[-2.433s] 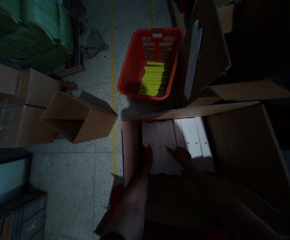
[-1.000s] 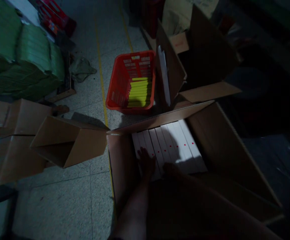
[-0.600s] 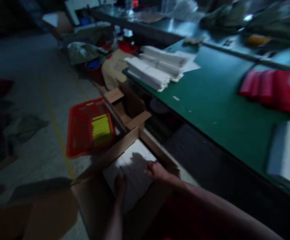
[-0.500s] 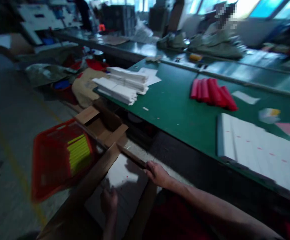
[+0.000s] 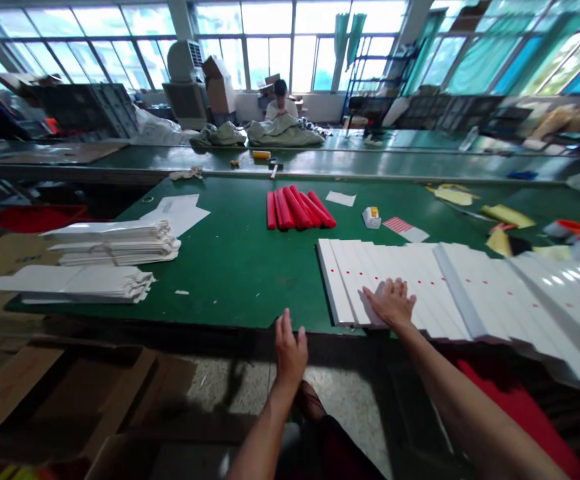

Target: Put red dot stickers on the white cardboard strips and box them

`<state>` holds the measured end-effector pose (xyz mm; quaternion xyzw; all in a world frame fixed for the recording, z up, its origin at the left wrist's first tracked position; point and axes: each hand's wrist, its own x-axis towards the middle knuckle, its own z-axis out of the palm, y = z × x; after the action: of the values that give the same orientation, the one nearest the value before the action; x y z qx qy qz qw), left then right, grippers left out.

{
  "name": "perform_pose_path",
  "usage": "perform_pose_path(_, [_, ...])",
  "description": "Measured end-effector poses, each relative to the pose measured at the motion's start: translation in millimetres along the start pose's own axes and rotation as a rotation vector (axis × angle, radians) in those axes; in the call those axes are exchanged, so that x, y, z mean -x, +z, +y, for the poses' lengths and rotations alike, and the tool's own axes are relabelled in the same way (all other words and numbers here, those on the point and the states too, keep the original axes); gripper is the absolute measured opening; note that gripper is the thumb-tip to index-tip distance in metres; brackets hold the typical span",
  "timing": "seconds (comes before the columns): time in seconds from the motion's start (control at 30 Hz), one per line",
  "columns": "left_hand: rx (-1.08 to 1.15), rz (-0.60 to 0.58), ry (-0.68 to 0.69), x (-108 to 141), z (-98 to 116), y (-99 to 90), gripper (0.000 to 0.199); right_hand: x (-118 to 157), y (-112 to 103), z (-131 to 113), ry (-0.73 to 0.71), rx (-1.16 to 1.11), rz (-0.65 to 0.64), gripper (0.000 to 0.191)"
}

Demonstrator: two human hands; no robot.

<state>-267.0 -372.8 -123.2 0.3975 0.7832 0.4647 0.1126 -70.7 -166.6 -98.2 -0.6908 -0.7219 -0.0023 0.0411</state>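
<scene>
A row of long white boxes (image 5: 450, 280), each with a red dot, leans overlapping along the right front of the green table (image 5: 240, 267). My right hand (image 5: 393, 303) lies with fingers spread on or just over the boxes near the row's left end; whether it presses on them I cannot tell. Just off the table's front edge, my left hand (image 5: 291, 350) hangs in the air with its fingers extended and nothing in it. Behind the boxes lies a group of red tubes (image 5: 297, 208).
Stacks of flat white cartons (image 5: 80, 283) lie at the table's left end. Below them stands an open cardboard box (image 5: 120, 393). A small white and yellow item (image 5: 371, 217) sits behind the white boxes. Across the far bench, a person (image 5: 281, 103) sits behind grey-green cloth (image 5: 285, 132).
My view has swung right, from the cardboard box to the table. Both hands have left the box; the right is now at the white boxes, the left before the table edge.
</scene>
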Motion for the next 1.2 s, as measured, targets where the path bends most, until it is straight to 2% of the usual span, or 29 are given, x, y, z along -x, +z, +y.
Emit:
perform_pose_path(0.07, [0.057, -0.151, -0.012, -19.1, 20.5, 41.8, 0.065, -4.5, 11.8, 3.8, -0.008, 0.049, -0.053, 0.083])
perform_pose_path(0.17, [0.132, -0.327, -0.039, -38.7, 47.0, 91.8, 0.079, -2.6, 23.3, 3.2, -0.039, 0.094, -0.018, 0.084])
perform_pose_path(0.23, [0.146, -0.394, -0.046, -45.0, 60.6, 114.0, 0.082, -0.3, 25.6, 1.7, -0.063, 0.102, -0.013, 0.083])
perform_pose_path(0.33, [0.14, -0.39, -0.087, -44.3, 72.1, 129.3, 0.084, 2.9, 24.7, -0.6, -0.099, 0.093, -0.03, 0.082])
perform_pose_path(0.5, [0.175, -0.309, -0.126, -27.5, 68.2, 120.8, 0.085, 16.5, 24.7, -5.4, -0.167, 0.089, 0.004, 0.08])
perform_pose_path(0.7, [0.179, -0.185, -0.188, 7.8, 48.0, 93.7, 0.087, 59.7, 27.8, -24.3, -0.271, 0.121, 0.042, 0.081])
perform_pose_path(0.8, [0.163, -0.148, -0.215, 24.2, 39.3, 76.7, 0.088, 77.7, 21.6, -32.8, -0.316, 0.096, 0.048, 0.084])
perform_pose_path(0.87, [0.156, -0.133, -0.236, 29.8, 35.6, 65.6, 0.087, 75.0, 13.2, -29.3, -0.373, 0.036, 0.008, 0.08])
perform_pose_path(0.93, [0.149, -0.087, -0.266, 29.5, 33.6, 56.4, 0.082, 57.6, 4.0, -17.6, -0.381, -0.074, -0.033, 0.069])
perform_pose_path(0.97, [0.137, -0.053, -0.294, 27.3, 33.3, 52.7, 0.079, 44.9, 0.1, -10.2, -0.336, -0.146, -0.036, 0.064])
perform_pose_path(1.03, [0.104, 0.009, -0.379, 19.9, 34.0, 47.9, 0.077, 17.8, -5.5, 3.9, -0.218, -0.298, 0.02, 0.068])
perform_pose_path(1.1, [0.072, 0.019, -0.462, 11.3, 36.4, 46.6, 0.079, -2.1, -9.1, 12.0, -0.219, -0.498, -0.122, 0.07])
perform_pose_path(1.2, [0.105, -0.051, -0.543, 3.1, 42.0, 49.9, 0.086, -6.8, -14.8, 10.9, -0.313, -0.831, -0.474, 0.06])
